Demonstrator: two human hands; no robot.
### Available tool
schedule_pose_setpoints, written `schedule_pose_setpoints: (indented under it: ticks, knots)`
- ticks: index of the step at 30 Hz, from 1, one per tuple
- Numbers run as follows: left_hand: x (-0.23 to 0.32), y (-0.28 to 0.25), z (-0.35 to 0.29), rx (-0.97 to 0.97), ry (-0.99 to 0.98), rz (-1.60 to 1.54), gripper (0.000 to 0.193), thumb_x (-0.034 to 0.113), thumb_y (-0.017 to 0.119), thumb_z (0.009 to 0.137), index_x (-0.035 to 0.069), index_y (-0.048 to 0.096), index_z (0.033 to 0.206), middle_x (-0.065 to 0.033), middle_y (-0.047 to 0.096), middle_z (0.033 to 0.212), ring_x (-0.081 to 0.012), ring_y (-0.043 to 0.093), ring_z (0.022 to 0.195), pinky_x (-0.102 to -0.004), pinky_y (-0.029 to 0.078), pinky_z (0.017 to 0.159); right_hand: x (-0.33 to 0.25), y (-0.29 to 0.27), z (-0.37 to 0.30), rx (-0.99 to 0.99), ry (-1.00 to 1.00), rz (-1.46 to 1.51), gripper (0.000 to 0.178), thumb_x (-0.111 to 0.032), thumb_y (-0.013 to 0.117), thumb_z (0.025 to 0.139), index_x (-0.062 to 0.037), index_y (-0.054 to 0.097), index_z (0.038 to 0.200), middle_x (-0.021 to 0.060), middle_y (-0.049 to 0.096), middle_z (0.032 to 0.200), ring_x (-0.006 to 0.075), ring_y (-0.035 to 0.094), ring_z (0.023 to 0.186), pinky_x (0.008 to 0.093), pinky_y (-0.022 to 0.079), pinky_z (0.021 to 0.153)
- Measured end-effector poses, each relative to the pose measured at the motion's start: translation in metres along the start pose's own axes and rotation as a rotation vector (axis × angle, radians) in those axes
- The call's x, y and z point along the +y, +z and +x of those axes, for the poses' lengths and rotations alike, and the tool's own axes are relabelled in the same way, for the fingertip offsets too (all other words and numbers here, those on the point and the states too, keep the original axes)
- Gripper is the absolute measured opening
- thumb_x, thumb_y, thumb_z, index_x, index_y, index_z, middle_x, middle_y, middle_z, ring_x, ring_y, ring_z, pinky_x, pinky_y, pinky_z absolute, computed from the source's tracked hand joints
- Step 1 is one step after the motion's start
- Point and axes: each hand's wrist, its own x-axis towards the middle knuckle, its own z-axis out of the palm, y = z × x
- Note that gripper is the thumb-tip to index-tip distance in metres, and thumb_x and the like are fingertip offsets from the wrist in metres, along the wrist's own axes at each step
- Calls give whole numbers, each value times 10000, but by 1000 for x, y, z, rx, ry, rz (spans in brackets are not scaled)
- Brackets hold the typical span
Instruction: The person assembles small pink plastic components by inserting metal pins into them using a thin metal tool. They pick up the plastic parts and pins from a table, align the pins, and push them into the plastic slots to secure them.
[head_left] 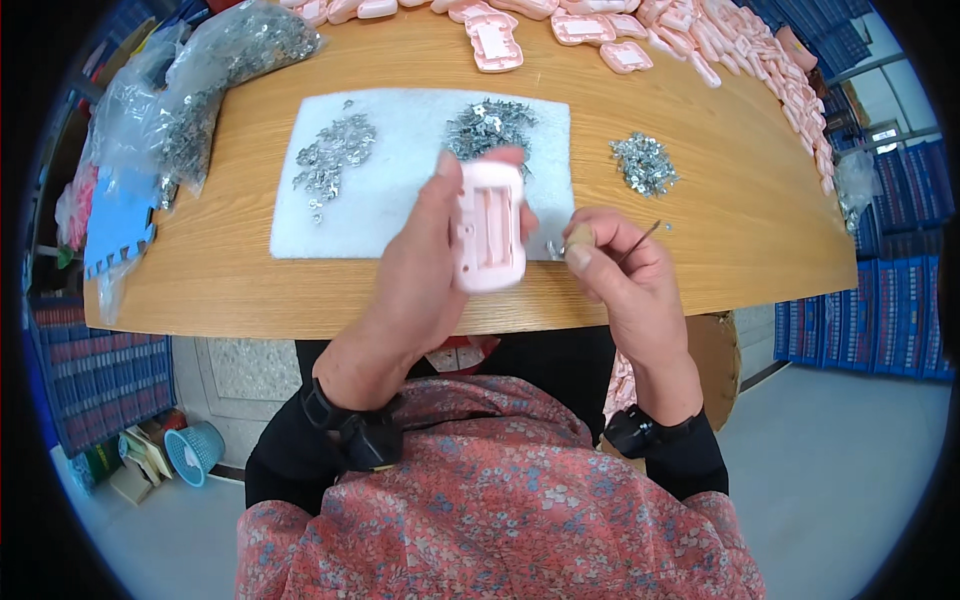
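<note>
my left hand (425,265) covers the left edge of the pink plastic casing (489,226), so that side is hidden. what sits inside its recess is too small to tell. my right hand (620,275) is closed in a pinch on a thin metal pick (640,240); its handle is buried under my thumb. a tiny metal part (553,248) lies just left of that thumb, shape unclear.

casing: pale pink, rounded rectangle, open side up, a rectangular recess in the far half. my left hand grips it, thumb on the far rim, above the near edge of the white foam mat (400,190).

on the mat, two piles of small metal clips (335,155), one left, one far right behind the casing. third pile (643,162) right on the bare wooden table (730,200). more pink casings (700,40) along the far and right edge. clear bags of metal parts (215,70) far left.
</note>
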Motion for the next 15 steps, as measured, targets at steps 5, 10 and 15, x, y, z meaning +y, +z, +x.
schedule_pose_setpoints:
  ticks: [5, 10, 15]
  knots:
    - [9, 18, 4, 52, 236, 14, 629, 501, 213, 1061, 27, 410, 1425, -123, 646, 1073, -191, 612, 1024, -332, 505, 885, 7, 10, -3, -192, 311, 273, 86, -100, 632, 931, -37, 645, 988, 12, 638, 1015, 35, 442, 644, 171, 360, 587]
    - [2, -2, -2, -96, 195, -78, 536, 455, 301, 1052, 21, 548, 1248, -145, 636, 1164, -226, 592, 1087, -370, 459, 984, 18, -6, 4, -271, 181, 250, 74, -74, 622, 922, -26, 640, 974, -4, 622, 990, 43, 477, 721, 190, 386, 635]
    - [36, -19, 5, -227, -171, 380, 455, 404, 370, 1045, 29, 604, 1153, -102, 633, 1154, -163, 596, 1002, -292, 484, 913, -7, -25, 5, -492, 24, -309, 45, -54, 665, 863, -22, 651, 891, -2, 568, 1019, 46, 523, 860, 221, 429, 743]
